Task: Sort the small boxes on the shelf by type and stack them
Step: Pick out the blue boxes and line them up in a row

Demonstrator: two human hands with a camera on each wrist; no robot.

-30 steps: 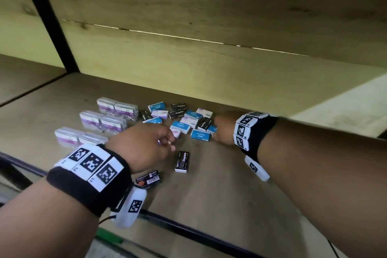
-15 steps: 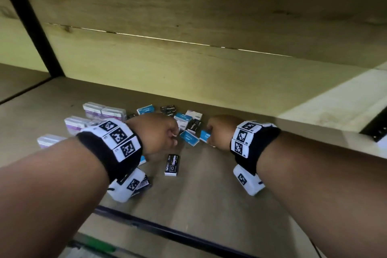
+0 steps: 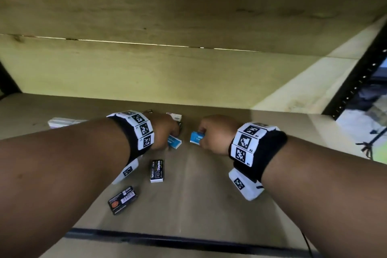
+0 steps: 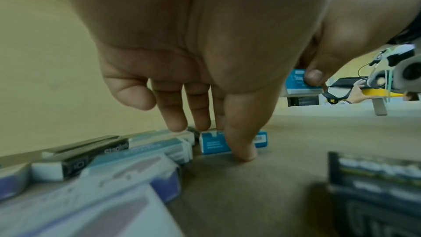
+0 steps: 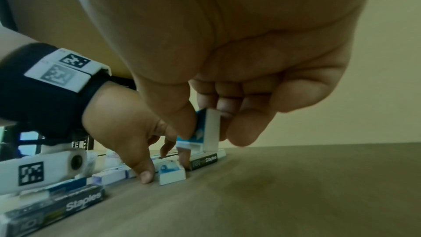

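On the shelf (image 3: 209,195), the right hand (image 3: 215,134) pinches a blue box (image 3: 196,137) clear of the board. The left hand (image 3: 164,132) grips another blue box (image 3: 174,142). Two black boxes (image 3: 156,170) lie nearer the front edge.

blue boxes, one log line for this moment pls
right hand: pinches small blue cardboard box, lifted | left hand: fingers grip second blue box on wooden shelf

Black wristbands (image 3: 259,148), white coded tags (image 3: 144,129)
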